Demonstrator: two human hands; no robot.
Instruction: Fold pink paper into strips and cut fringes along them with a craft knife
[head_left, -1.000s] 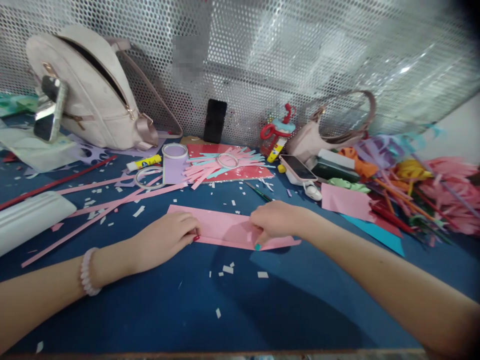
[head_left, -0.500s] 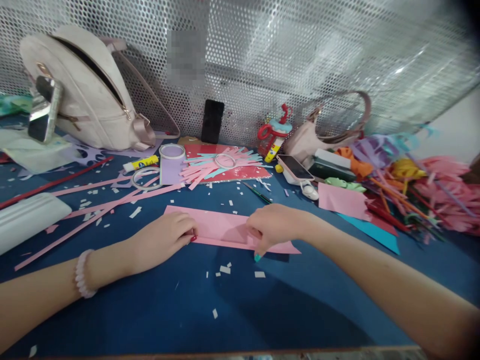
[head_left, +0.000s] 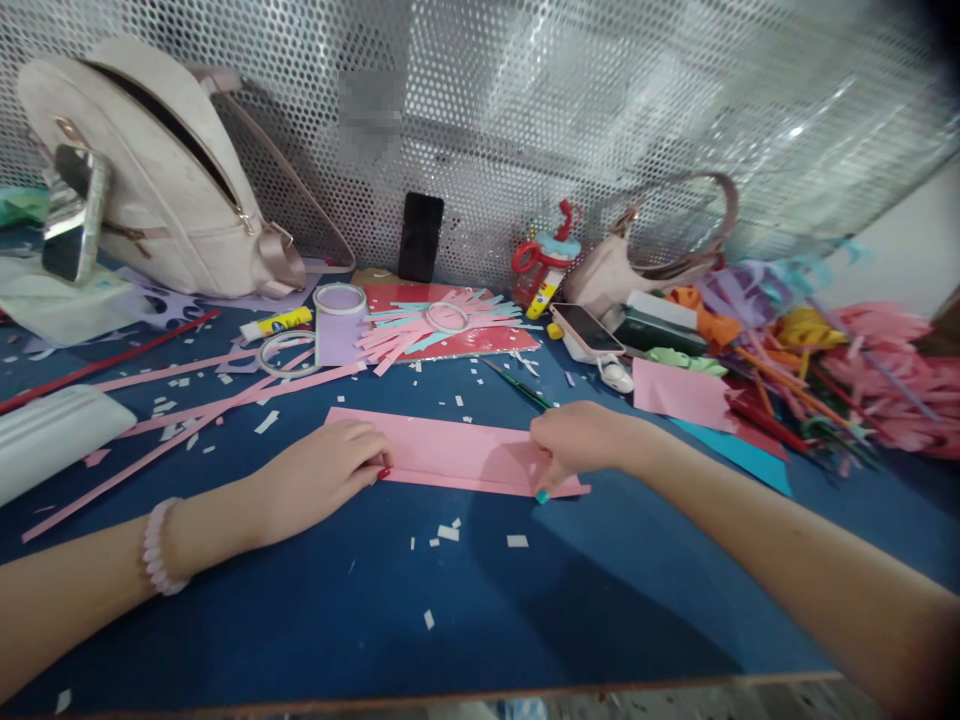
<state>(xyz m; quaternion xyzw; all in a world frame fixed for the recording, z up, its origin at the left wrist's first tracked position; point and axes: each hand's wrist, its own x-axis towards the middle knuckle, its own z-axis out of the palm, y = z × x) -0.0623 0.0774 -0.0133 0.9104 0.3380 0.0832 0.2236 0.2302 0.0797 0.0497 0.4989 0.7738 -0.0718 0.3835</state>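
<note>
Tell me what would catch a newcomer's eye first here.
Probably the pink paper on the blue table, with the left hand on its left part and the right hand on its right. Next, perhaps, the pale, unzipped backpack at the back left and the multicoloured heap at the far right.

A blue table (head_left: 300,630) is serving as a craft workspace; a glue stick (head_left: 283,322) and pink strips (head_left: 251,398) are lying there; white paper scraps (head_left: 517,541) are littering it.

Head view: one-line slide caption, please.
Left hand and right hand on pink paper, with white scraps scattered about the blue table.
</note>
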